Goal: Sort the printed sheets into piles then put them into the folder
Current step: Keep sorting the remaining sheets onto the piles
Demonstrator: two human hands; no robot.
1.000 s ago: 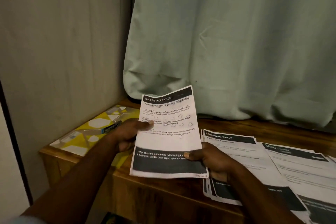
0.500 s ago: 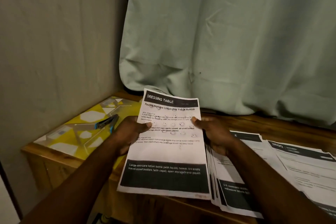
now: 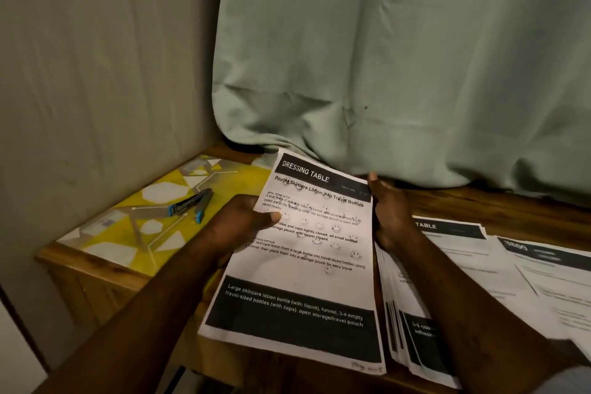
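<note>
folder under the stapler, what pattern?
Yellow folder with white and grey geometric shapes; head view.

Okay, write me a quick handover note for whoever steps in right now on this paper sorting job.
Left hand: pinching the "Dressing Table" sheet at its left edge, thumb on top.
Right hand: at that sheet's upper right edge; grip unclear.
Sorted so far: two piles on the wooden table, right of the held sheet.
Yellow folder lies at the far left, a stapler on it.
Left: place this sheet, then file the piles.
</note>
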